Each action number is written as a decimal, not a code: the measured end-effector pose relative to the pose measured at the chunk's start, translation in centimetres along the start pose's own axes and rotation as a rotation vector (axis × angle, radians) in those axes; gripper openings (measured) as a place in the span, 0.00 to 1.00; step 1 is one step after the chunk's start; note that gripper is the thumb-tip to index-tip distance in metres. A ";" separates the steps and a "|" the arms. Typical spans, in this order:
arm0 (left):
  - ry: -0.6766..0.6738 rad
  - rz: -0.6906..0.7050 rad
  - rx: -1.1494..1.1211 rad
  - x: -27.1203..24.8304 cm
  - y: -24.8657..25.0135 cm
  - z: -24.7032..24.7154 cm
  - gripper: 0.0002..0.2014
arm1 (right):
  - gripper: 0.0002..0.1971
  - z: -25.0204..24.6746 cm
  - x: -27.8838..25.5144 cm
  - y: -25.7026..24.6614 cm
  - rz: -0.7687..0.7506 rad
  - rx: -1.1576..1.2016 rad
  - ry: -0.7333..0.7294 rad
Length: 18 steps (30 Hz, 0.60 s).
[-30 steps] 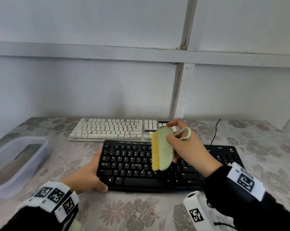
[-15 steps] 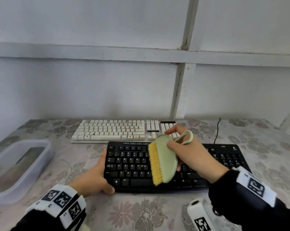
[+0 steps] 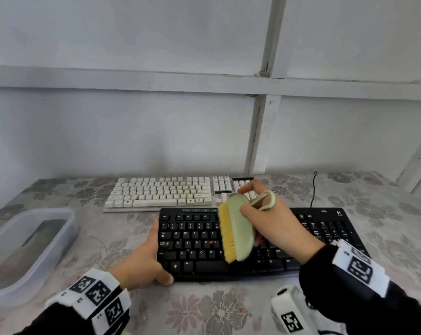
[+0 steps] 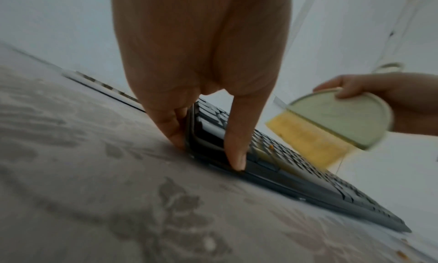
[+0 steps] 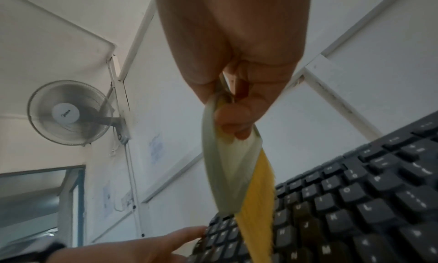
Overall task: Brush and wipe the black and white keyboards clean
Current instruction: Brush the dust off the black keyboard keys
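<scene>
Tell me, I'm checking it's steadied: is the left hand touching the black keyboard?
Touching. Left wrist view: thumb and fingers of the left hand lie against the end of the black keyboard.

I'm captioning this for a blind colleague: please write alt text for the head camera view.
A person's right hand holds a pale green plastic brush with yellow bristles over a black computer keyboard, which the left hand steadies at its left end. Behind lies a white keyboard; a clear plastic tub sits left on the floral tablecloth.
</scene>
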<state>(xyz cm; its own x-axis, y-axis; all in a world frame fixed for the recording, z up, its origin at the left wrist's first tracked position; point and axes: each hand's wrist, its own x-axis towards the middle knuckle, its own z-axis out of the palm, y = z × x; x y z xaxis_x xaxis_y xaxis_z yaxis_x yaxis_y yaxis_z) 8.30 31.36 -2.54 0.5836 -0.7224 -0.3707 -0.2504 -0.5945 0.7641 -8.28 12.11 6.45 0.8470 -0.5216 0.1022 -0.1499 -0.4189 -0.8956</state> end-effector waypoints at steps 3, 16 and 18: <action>-0.008 0.020 0.005 -0.2 0.3 0.0 0.64 | 0.08 0.6 0.5 0.3 -0.002 -0.027 0.042; -0.008 0.009 0.010 0.2 -0.2 0.0 0.64 | 0.10 1.3 0.8 -0.9 -0.010 -0.038 0.021; -0.013 0.007 0.011 0.2 -0.3 -0.1 0.64 | 0.09 1.8 1.1 -0.7 -0.001 -0.047 -0.005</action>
<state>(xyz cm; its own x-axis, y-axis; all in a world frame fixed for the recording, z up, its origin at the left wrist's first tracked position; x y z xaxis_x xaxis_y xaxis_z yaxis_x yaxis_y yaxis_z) 8.54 31.42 -2.78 0.5721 -0.7308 -0.3723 -0.2625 -0.5932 0.7611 -6.36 13.12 6.39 0.8496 -0.5177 0.1014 -0.1722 -0.4539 -0.8743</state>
